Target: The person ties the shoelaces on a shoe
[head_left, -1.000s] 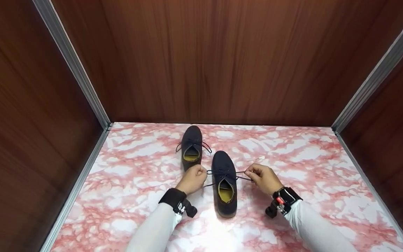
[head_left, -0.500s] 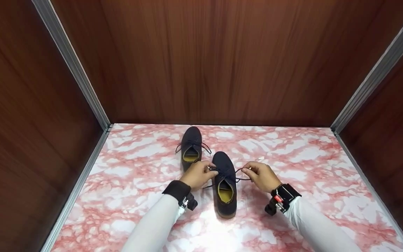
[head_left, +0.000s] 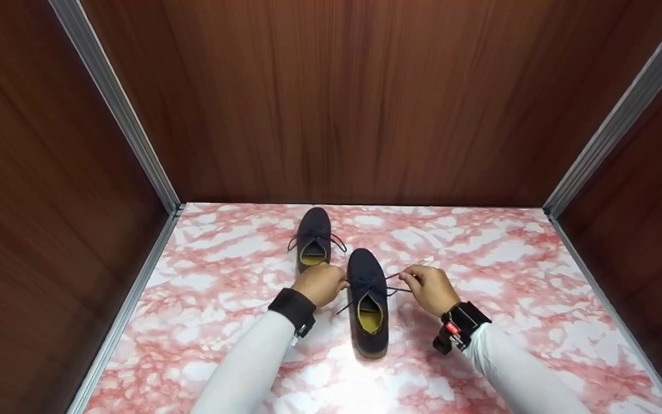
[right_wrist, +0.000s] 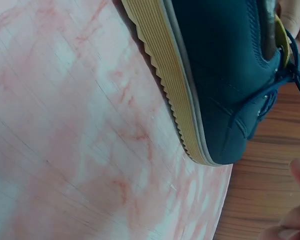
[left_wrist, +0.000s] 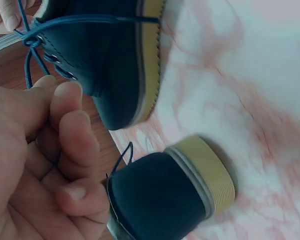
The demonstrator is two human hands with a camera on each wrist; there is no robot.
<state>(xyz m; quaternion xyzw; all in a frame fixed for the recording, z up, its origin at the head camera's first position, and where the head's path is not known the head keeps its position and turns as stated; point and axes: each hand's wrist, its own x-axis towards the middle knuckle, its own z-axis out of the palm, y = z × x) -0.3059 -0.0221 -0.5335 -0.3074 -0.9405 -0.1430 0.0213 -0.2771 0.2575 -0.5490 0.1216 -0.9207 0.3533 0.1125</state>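
A dark navy lace-up shoe [head_left: 367,261] with a yellow insole stands in the middle, toe pointing away. On its left side my left hand [head_left: 320,284] pinches a loop of the shoelace [left_wrist: 28,70]; the other fingers curl below. Opposite, my right hand [head_left: 431,290] pinches lace drawn out to the right, thumb against fingertips. The knot [right_wrist: 290,74] sits above the eyelets in the right wrist view, where the right fingertips' grip is cut off. One loose lace end hangs across the shoe's left side.
A matching shoe [head_left: 314,221] stands farther back to the left, laces tied in a bow, its heel partly behind the left hand. Brown wood-grain panels [head_left: 331,103] with grey metal corner strips [head_left: 118,109] enclose the red-and-white marbled surface [head_left: 480,345].
My left hand reached in to the shoe's lacing, then drew back slightly left, turning its back upward. My right hand stays nearly in place, still pinching lace.
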